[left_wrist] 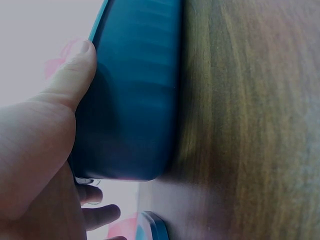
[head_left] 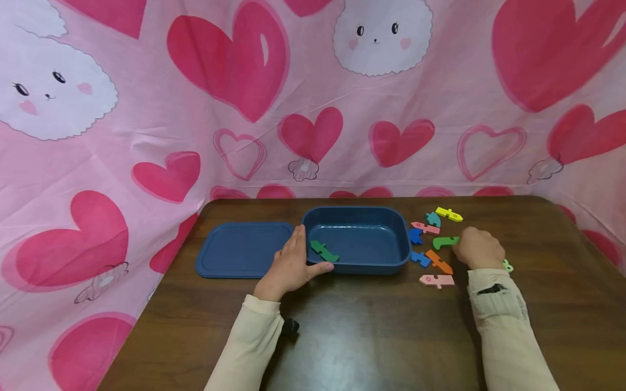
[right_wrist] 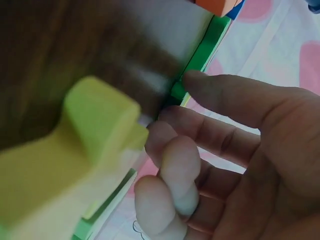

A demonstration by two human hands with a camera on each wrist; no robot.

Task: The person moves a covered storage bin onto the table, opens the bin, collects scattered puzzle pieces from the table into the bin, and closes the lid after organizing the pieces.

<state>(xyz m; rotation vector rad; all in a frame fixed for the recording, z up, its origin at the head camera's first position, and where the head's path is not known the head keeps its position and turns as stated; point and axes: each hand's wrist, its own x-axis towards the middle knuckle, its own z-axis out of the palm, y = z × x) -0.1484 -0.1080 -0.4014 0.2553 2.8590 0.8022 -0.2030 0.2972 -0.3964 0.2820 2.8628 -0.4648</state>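
Note:
My left hand (head_left: 288,265) rests on the front left corner of a dark blue plastic box (head_left: 359,269), fingers straight along its left side, thumb over the front rim. In the left wrist view the thumb presses the box wall (left_wrist: 132,95). A dark green puzzle piece (head_left: 324,251) lies inside the box near that hand. My right hand (head_left: 479,248) pinches the right end of a green puzzle piece (head_left: 442,243) between thumb and forefinger; the right wrist view shows the fingertips on this green piece (right_wrist: 205,47). The other fingers are curled.
Right of the box lie several loose puzzle pieces, among them yellow (head_left: 449,214), orange (head_left: 438,262), pink (head_left: 437,280) and blue (head_left: 415,235). A light green piece (head_left: 508,265) shows beside the right wrist. Left of the box lies a blue lid (head_left: 244,250) on the wooden table (head_left: 371,331).

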